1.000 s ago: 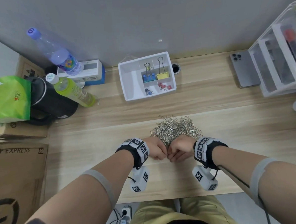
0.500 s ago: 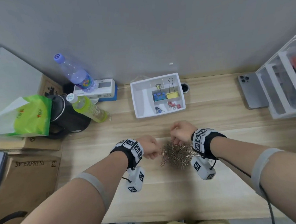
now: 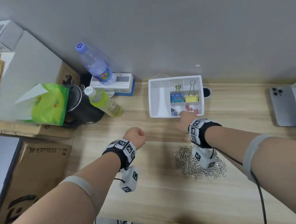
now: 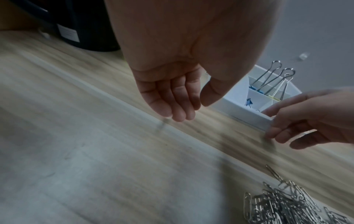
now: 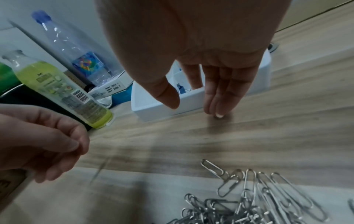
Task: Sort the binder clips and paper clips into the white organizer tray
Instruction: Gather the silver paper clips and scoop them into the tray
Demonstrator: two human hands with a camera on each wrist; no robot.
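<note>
White tray (image 3: 158, 97), silver paper clips (image 3: 186, 167)

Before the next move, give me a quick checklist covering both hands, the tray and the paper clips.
1. Right hand free: ok, fingers straight at the white tray's near rim.
2. Left hand holding a clip: cannot tell.
3. Binder clips in tray compartments: ok.
4. Paper clips sorted: not ok, pile lies on the table.
5. Tray flat on table: ok.

Soft even light — wrist views dim, motion-blurred.
</note>
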